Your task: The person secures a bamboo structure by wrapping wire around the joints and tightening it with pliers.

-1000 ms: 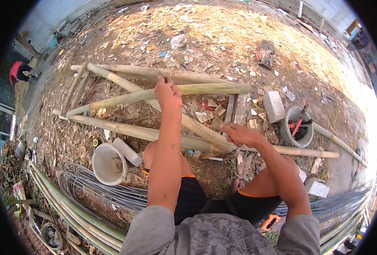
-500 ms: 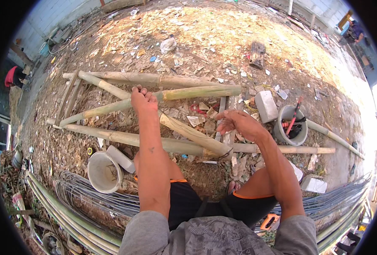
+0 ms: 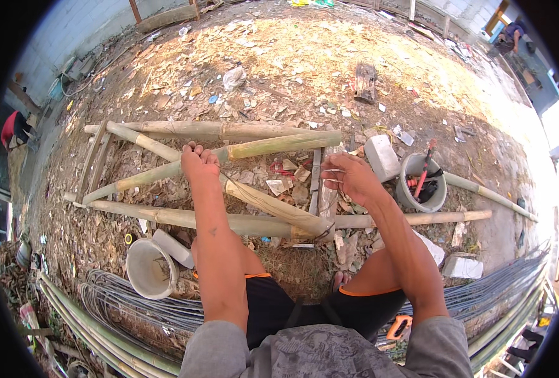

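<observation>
My left hand is closed at the place where two bamboo poles cross. One is the greenish upper bamboo pole; the other, a slanting bamboo pole, runs beneath it toward my knees. Thin dark wire lies along the slanting pole and near my left hand; whether that hand grips it is hidden. Off to the right, my right hand hovers with bent fingers drawn together, and anything in them is too small to make out. Two long bamboo poles, a far one and a near one, lie beneath the crossed pair.
A bucket with tools stands at the right beside a pale block. An empty bucket tilts at the left. Bundled metal rods, more bamboo poles and an orange-handled saw lie close to me. Two people work far off.
The whole view has shifted a little, with the poles lower and further left. My right hand has moved slightly right and away from me relative to the poles; my left stays at the crossing.
</observation>
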A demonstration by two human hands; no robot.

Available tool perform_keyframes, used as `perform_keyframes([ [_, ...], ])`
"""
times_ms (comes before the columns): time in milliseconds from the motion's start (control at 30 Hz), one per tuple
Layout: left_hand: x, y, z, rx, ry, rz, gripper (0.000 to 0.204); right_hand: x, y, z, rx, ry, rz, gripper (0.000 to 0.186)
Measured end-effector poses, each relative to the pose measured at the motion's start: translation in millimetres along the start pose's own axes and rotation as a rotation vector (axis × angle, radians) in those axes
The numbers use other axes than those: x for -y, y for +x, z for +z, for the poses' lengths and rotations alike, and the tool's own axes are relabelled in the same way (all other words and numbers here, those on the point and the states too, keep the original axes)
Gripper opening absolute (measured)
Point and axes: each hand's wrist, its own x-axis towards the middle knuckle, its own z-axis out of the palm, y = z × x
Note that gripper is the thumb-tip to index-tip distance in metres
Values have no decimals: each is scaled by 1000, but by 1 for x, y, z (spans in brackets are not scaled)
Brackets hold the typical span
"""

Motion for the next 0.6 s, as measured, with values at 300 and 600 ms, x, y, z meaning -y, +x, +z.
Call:
perform_keyframes([
  [300,11,7,-5,54,66,-76,30,28,-5,-12,-149,-428,-289,31],
  [600,28,21,-12,167,-5,-239,37,-4,1,-12,-104,-940,-440,95],
])
